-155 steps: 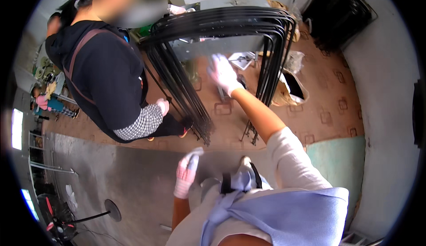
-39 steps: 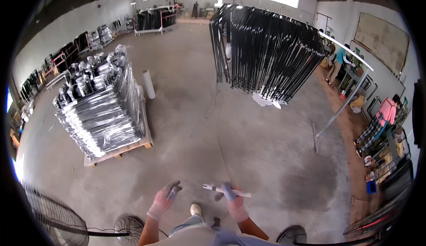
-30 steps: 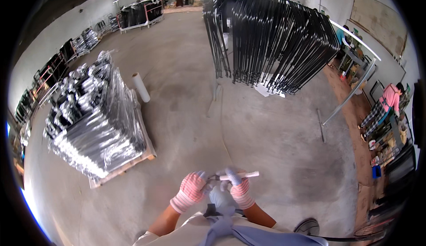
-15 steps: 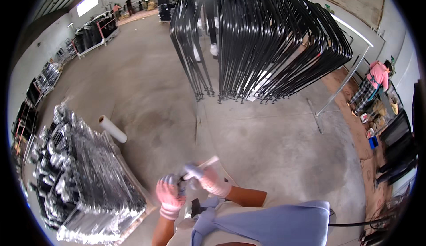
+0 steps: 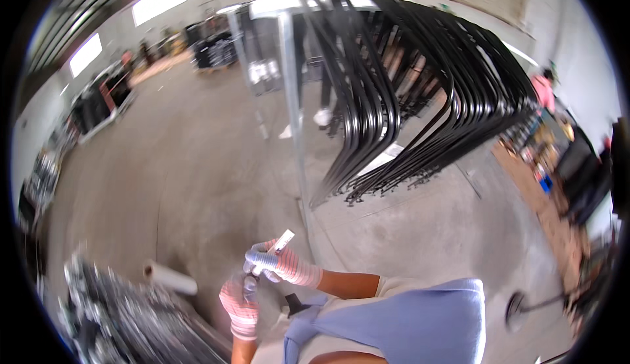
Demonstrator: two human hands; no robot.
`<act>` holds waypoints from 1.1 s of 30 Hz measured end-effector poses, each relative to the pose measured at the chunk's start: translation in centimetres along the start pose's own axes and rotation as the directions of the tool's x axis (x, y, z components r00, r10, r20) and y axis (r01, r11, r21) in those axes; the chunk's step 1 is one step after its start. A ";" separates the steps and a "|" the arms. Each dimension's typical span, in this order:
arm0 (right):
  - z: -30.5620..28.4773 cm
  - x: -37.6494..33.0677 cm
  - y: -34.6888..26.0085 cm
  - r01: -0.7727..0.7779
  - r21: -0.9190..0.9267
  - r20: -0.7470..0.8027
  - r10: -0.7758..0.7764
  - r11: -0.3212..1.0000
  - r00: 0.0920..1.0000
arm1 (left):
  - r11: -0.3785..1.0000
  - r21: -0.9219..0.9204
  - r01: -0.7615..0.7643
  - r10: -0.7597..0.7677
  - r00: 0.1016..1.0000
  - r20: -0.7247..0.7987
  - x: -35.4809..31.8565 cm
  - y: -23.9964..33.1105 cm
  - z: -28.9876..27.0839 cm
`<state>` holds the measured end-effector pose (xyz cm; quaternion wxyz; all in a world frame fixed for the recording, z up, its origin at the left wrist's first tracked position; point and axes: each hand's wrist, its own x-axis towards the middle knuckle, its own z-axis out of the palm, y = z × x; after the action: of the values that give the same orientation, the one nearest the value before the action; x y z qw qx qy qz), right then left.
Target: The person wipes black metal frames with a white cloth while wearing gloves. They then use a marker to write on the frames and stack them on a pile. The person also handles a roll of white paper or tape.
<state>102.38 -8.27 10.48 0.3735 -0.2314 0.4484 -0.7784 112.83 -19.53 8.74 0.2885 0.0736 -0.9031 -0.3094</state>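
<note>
At about eight o'clock, near the lower-left rim, a stack of shiny wrapped metal parts (image 5: 125, 324) is seen, blurred. Just beside it, toward its upper right, a pale roll of film (image 5: 169, 277) lies on the concrete floor (image 5: 190, 167).

Near six o'clock, the gloved left hand (image 5: 239, 303) is held with its fingers curled closed; the lower end of a small dark object appears to be pinched in it, though the blur leaves the exact hold unclear. Just above it and to its right, the gloved right hand (image 5: 279, 265) is closed around a short pale flat tool (image 5: 281, 242), whose tip projects up and to the right from the fist. The two hands are touching or nearly so.

At twelve o'clock, a grey metal rack post (image 5: 292, 101) stands upright. From it toward two o'clock, a dense row of black bent metal frames (image 5: 420, 101) is hung, sweeping down to the floor.

At three o'clock, a person in a pink top (image 5: 543, 91) is seen far off.
</note>
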 end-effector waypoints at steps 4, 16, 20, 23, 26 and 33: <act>-1.0 8.8 -1.8 0.126 -0.006 -0.174 -0.125 0.992 0.977 | 0.981 0.005 -0.196 0.196 0.980 0.019 10.6 -5.6 0.1; -14.5 37.5 1.4 0.388 -0.241 -0.527 -0.456 0.890 0.717 | 0.828 0.165 -0.536 0.448 0.810 0.378 39.9 -22.6 10.8; -19.0 47.9 -1.7 0.366 -0.744 -0.243 -0.736 0.559 0.631 | 0.828 0.082 -0.555 0.517 0.811 0.273 49.9 -27.7 12.7; -19.6 50.5 -7.0 0.203 -0.895 -0.149 -0.696 0.397 0.703 | 0.864 -0.241 -0.443 0.496 0.833 0.247 55.2 -28.6 15.2; -23.6 51.8 -13.1 0.125 -0.991 0.034 -0.834 0.041 0.550 | 0.717 -0.493 -0.494 0.658 0.712 0.244 60.5 -29.1 18.6; -27.9 53.1 -21.6 0.583 -0.672 -0.506 -0.858 0.456 0.088 | 0.341 -0.607 0.718 0.324 0.516 0.793 77.7 -34.2 27.2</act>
<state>42.29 -28.66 16.90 -0.3577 -0.0934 0.4956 -0.7859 31.93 -56.98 7.69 -0.2349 -0.1231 -0.5588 -0.7857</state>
